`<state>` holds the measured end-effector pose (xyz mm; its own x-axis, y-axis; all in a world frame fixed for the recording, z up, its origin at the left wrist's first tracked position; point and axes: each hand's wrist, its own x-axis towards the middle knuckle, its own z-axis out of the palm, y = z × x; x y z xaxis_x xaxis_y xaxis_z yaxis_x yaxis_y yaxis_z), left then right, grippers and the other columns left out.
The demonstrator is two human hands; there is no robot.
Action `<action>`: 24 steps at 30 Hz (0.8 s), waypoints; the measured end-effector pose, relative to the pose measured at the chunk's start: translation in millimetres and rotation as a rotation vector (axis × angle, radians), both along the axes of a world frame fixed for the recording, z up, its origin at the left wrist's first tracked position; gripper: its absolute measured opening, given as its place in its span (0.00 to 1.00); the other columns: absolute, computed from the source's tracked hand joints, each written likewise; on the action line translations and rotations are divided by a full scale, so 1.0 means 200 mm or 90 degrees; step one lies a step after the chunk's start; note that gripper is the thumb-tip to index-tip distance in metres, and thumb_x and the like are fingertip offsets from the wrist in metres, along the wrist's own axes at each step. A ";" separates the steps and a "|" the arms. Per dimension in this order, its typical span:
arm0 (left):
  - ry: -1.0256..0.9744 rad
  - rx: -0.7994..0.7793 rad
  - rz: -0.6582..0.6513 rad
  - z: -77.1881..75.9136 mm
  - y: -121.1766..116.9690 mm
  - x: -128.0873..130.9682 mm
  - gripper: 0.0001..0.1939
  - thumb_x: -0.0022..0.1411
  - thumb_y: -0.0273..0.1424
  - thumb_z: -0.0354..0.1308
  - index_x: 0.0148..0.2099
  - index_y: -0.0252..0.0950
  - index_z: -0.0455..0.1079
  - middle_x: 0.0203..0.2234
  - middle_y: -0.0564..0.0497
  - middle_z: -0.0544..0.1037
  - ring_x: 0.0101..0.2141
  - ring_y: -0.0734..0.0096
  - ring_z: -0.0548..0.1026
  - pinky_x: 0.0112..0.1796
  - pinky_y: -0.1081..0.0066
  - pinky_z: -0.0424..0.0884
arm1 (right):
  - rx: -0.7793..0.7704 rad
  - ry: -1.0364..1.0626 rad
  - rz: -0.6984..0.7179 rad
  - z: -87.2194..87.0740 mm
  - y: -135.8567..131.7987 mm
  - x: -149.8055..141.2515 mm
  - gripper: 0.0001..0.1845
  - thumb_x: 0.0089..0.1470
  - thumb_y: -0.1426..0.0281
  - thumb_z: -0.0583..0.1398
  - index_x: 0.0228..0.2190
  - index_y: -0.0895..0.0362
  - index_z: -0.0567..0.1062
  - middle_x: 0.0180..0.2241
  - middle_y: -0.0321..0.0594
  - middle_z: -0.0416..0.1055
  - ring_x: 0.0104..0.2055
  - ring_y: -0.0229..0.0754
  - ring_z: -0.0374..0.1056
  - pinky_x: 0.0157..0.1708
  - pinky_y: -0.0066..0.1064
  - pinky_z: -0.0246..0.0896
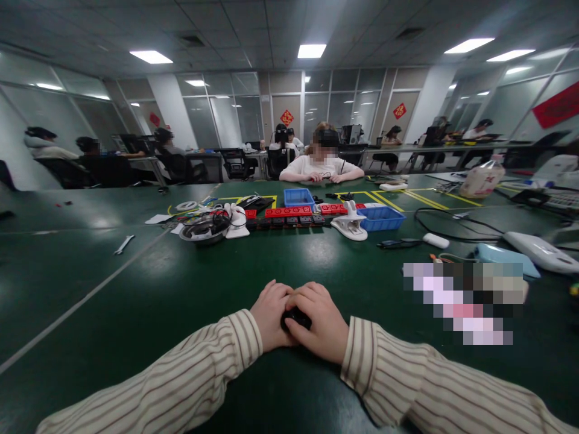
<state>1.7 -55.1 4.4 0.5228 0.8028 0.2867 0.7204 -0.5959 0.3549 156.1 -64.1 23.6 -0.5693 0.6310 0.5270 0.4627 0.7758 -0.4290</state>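
My left hand (270,314) and my right hand (319,322) rest together on the green table (149,289), near its front edge. Both are curled, and between them they enclose a small black object (296,317); only a sliver of it shows, too little to name. Striped sleeves cover both forearms. Farther out, beyond reach, lies a row of red and black blocks (289,212) with two blue bins (298,196) (381,217) and a white clamp-like tool (350,224).
A metal bowl with cables (203,228) sits at mid-left, a small wrench (123,244) farther left. To the right lie cables, a white device (540,251), a light blue case (506,255) and a blurred patch. A person (322,163) works across the table; others sit at desks behind.
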 end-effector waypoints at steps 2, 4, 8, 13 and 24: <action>-0.016 -0.024 -0.038 -0.01 0.03 -0.02 0.21 0.37 0.34 0.63 0.37 0.37 0.67 0.36 0.50 0.68 0.39 0.61 0.66 0.48 0.57 0.60 | 0.003 0.018 0.050 0.01 0.00 0.00 0.07 0.42 0.75 0.54 0.28 0.56 0.68 0.31 0.39 0.68 0.38 0.43 0.59 0.41 0.39 0.53; -0.027 -0.050 -0.083 -0.02 0.06 -0.04 0.20 0.37 0.33 0.64 0.36 0.37 0.69 0.37 0.50 0.67 0.41 0.61 0.66 0.45 0.62 0.63 | 0.008 0.030 0.100 0.01 0.00 0.01 0.08 0.39 0.77 0.52 0.25 0.55 0.68 0.29 0.37 0.69 0.38 0.42 0.60 0.45 0.40 0.52; -0.036 -0.061 -0.145 -0.04 0.10 -0.07 0.19 0.37 0.37 0.65 0.35 0.37 0.69 0.38 0.50 0.67 0.42 0.60 0.65 0.46 0.62 0.62 | 0.017 0.031 0.162 0.01 0.00 0.02 0.06 0.37 0.78 0.51 0.19 0.55 0.65 0.26 0.32 0.71 0.41 0.40 0.62 0.55 0.43 0.40; -0.048 -0.058 -0.122 -0.03 0.08 -0.06 0.27 0.37 0.40 0.65 0.41 0.35 0.67 0.37 0.48 0.68 0.41 0.60 0.66 0.46 0.61 0.63 | 0.036 0.048 0.191 0.02 -0.01 0.02 0.08 0.37 0.77 0.51 0.22 0.54 0.66 0.29 0.32 0.72 0.43 0.40 0.61 0.57 0.43 0.35; 0.046 -0.020 -0.001 0.01 -0.01 -0.02 0.27 0.40 0.44 0.61 0.42 0.36 0.64 0.38 0.48 0.69 0.42 0.59 0.66 0.54 0.47 0.46 | -0.022 -0.003 -0.049 -0.01 -0.01 0.00 0.15 0.45 0.61 0.60 0.32 0.58 0.66 0.34 0.42 0.64 0.39 0.44 0.57 0.41 0.39 0.54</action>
